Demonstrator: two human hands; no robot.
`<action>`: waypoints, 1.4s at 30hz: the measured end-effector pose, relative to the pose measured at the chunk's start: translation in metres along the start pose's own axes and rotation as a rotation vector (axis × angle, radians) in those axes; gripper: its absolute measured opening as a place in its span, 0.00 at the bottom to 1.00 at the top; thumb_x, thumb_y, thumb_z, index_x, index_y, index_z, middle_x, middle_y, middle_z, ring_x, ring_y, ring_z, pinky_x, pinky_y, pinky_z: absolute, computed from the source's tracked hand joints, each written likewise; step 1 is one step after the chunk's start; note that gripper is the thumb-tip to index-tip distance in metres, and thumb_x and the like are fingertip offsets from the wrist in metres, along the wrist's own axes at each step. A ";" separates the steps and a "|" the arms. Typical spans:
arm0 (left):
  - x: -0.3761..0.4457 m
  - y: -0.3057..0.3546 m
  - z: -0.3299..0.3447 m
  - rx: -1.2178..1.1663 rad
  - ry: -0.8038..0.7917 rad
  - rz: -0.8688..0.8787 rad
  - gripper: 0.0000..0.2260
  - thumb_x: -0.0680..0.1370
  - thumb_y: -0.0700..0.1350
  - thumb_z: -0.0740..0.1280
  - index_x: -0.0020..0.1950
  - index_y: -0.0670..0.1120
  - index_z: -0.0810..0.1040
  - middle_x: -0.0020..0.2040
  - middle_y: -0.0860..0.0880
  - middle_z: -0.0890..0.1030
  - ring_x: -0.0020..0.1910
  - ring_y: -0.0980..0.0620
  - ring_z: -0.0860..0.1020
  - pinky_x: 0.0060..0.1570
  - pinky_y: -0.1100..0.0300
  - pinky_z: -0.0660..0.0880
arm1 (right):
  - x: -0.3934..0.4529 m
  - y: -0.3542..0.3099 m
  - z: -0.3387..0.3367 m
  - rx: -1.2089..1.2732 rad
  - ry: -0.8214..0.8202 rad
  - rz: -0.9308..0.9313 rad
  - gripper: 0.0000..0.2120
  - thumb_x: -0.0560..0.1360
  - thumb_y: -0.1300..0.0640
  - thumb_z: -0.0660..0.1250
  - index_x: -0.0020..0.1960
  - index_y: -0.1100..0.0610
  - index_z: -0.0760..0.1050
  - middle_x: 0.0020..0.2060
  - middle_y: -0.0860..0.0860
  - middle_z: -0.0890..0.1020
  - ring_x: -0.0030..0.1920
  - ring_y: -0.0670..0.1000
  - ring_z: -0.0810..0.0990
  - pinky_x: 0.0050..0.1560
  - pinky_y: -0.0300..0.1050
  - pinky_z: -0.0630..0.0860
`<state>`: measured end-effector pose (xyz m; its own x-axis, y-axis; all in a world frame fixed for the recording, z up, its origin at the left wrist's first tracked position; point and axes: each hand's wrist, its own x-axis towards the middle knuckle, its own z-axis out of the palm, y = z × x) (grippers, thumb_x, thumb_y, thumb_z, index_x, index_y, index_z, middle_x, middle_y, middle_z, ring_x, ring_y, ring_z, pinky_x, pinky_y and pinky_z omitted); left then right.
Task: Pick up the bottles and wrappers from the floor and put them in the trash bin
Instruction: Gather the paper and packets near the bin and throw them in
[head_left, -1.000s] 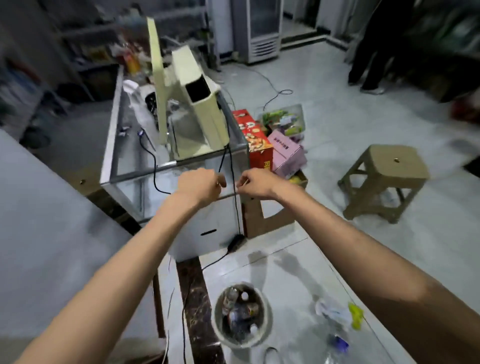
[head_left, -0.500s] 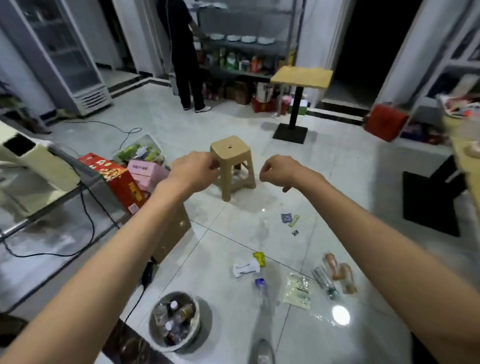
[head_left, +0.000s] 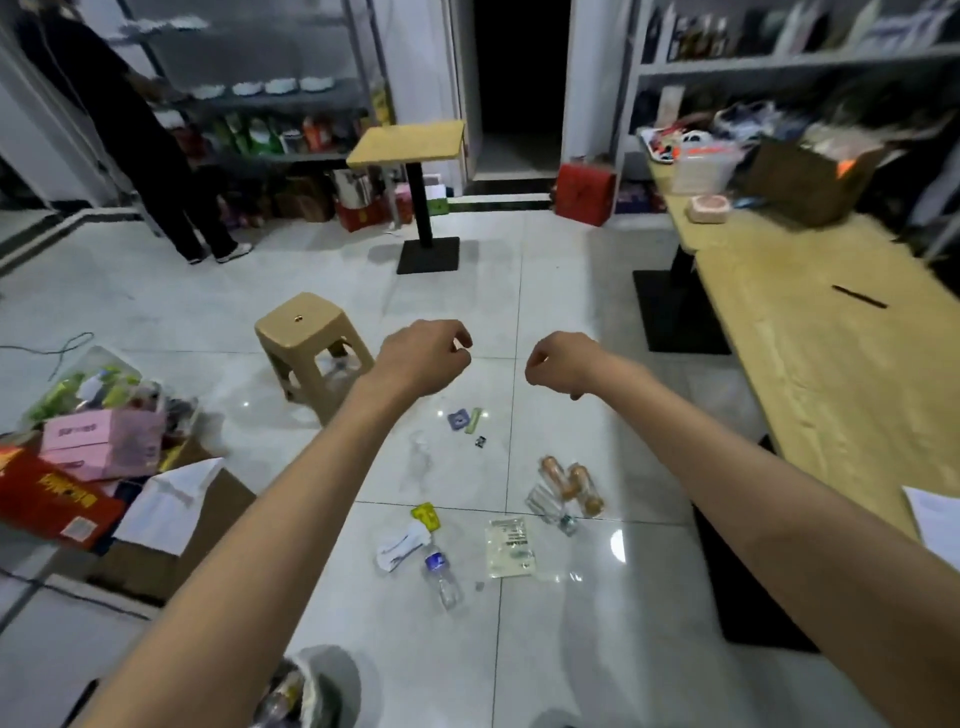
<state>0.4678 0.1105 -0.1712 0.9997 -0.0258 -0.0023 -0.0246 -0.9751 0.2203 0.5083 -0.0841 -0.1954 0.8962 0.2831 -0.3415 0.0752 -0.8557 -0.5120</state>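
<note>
The view swings right, away from the glass counter, which is now out of frame. The bin (head_left: 311, 691) shifts to the bottom edge. More floor litter comes into view: the bottle (head_left: 441, 574), wrappers (head_left: 510, 546) and a long bench (head_left: 810, 358). Both hands (head_left: 423, 356) (head_left: 563, 364) move apart, fingers curled, holding nothing.

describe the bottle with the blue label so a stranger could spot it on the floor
Start at the tan stool and come toward the camera across the white tiles to the litter. The bottle lies on its side beside a crumpled white wrapper. It is the only clear bottle with a blue label; the others have orange contents.
</note>
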 end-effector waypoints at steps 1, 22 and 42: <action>0.008 0.007 0.006 -0.010 -0.009 0.013 0.14 0.78 0.49 0.60 0.61 0.55 0.77 0.56 0.53 0.81 0.55 0.49 0.78 0.45 0.57 0.71 | 0.006 0.010 0.000 0.014 -0.010 0.014 0.11 0.72 0.54 0.63 0.50 0.55 0.80 0.42 0.51 0.80 0.48 0.58 0.83 0.45 0.50 0.84; 0.255 -0.157 0.072 -0.055 -0.193 -0.109 0.15 0.78 0.46 0.60 0.63 0.51 0.77 0.59 0.49 0.80 0.56 0.46 0.78 0.51 0.55 0.75 | 0.312 -0.032 -0.003 -0.016 -0.166 0.011 0.10 0.76 0.56 0.63 0.54 0.55 0.79 0.43 0.51 0.80 0.45 0.55 0.81 0.41 0.46 0.80; 0.484 -0.284 0.466 -0.064 -0.178 -0.263 0.14 0.78 0.41 0.60 0.61 0.49 0.76 0.56 0.48 0.80 0.54 0.45 0.78 0.47 0.59 0.69 | 0.677 0.141 0.273 -0.057 -0.182 0.062 0.16 0.76 0.57 0.64 0.63 0.55 0.73 0.58 0.55 0.79 0.58 0.55 0.78 0.49 0.42 0.71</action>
<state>0.9548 0.2722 -0.6890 0.9545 0.1818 -0.2365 0.2406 -0.9379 0.2501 1.0060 0.1048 -0.7138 0.8062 0.2984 -0.5109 0.0515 -0.8956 -0.4419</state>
